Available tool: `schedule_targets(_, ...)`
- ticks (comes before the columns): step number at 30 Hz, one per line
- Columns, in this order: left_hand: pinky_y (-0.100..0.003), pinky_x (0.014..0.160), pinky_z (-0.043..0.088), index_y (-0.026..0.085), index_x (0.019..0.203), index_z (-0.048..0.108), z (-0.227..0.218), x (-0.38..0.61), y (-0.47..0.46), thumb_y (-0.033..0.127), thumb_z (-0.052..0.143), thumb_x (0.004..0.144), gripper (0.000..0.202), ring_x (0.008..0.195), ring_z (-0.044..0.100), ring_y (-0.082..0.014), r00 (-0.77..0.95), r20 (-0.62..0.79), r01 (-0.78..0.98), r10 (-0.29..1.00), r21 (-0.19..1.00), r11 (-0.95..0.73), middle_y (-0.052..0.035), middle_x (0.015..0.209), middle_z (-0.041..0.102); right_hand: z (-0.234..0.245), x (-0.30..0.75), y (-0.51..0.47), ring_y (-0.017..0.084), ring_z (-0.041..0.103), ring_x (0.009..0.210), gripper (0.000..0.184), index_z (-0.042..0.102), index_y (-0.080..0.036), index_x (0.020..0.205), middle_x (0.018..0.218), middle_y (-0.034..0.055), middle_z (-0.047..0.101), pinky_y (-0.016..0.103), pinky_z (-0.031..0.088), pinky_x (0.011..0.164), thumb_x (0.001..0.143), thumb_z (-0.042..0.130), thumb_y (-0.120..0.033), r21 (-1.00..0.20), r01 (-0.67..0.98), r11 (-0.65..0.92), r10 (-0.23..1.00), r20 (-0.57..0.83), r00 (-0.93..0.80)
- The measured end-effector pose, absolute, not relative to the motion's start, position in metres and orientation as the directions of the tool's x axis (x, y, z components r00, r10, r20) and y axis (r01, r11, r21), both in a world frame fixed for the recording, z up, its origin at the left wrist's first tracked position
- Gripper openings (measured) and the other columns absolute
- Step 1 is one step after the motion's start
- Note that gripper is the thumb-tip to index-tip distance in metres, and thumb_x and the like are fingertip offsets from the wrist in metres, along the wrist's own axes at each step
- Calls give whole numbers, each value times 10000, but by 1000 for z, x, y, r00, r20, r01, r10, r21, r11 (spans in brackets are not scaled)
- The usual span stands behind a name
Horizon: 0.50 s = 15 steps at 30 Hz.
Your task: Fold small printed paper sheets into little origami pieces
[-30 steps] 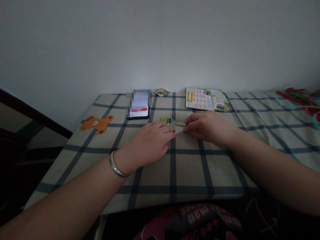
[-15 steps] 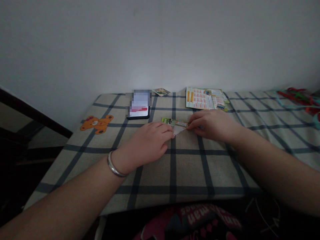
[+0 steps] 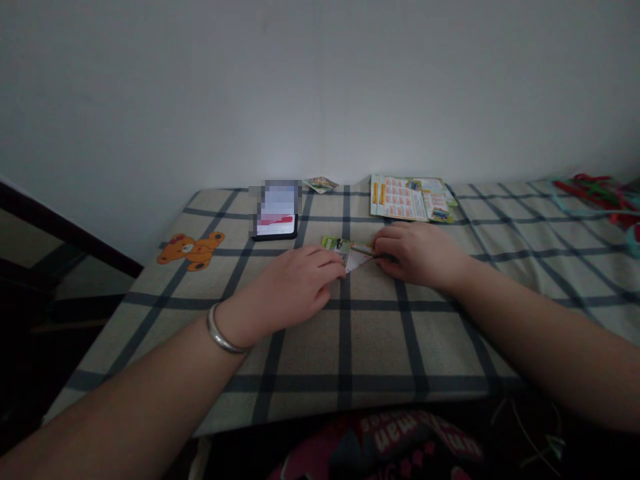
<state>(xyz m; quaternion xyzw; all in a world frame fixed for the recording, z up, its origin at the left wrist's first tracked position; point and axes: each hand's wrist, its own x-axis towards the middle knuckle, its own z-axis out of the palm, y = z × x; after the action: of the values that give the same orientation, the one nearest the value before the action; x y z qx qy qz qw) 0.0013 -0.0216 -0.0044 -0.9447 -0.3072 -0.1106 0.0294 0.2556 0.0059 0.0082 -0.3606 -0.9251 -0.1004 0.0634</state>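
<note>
A small piece of printed paper [image 3: 359,259], folded to a slanting edge, lies on the checked cloth between my hands. It shows green and yellow print along its far side and a paler triangular face nearer me. My left hand [image 3: 300,283], with a silver bangle at the wrist, holds the left part of the paper with its fingers pressed down. At the opposite end, my right hand [image 3: 417,257] pinches the paper's right tip between thumb and curled fingers. My fingers cover both ends of the paper.
A phone [image 3: 275,228] with a lit screen leans near the wall. Beside it lies a small folded paper [image 3: 321,185]. Printed sheets [image 3: 400,200] rest behind my right hand. A bear cutout [image 3: 193,252] is at left, and red and green items [image 3: 590,193] at far right.
My right hand has shifted slightly left along the paper, and its fingers are more curled. The left hand stays on the paper. The whole view has moved slightly.
</note>
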Motion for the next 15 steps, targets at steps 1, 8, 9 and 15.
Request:
schedule_targets(1,-393,996,439,203,1118,631,-4,1,-21,127,492,857,305,1111,538,-217,788,228,583,572,22,-812,-43,1196,616,7,255,7,205,621,859,159,673,-179,914,920,60,680,311,419,703,863,552,-269,132,681,720,654,199,-730)
schedule_targets(8,-400,997,441,195,1112,624,-4,-1,-18,164,469,900,264,1122,529,-215,790,232,565,567,80,-821,-52,1185,612,1,254,8,203,634,884,208,650,-199,1052,983,55,702,307,427,710,917,523,-292,123,701,702,640,320,-698)
schedule_targets(9,-399,994,444,195,1111,621,-4,-2,-18,168,473,900,259,1122,531,-214,789,235,565,568,88,-820,-52,1186,612,1,253,8,201,635,875,203,651,-196,1048,982,56,704,306,426,707,918,524,-287,132,695,707,632,326,-704)
schedule_targets(15,-374,943,471,177,1073,600,-4,-1,-19,171,479,900,211,1067,571,-206,759,240,594,606,126,-794,-61,1110,634,0,254,9,193,629,883,215,674,-191,1001,1013,51,701,308,431,735,952,478,-266,150,603,783,544,305,-782)
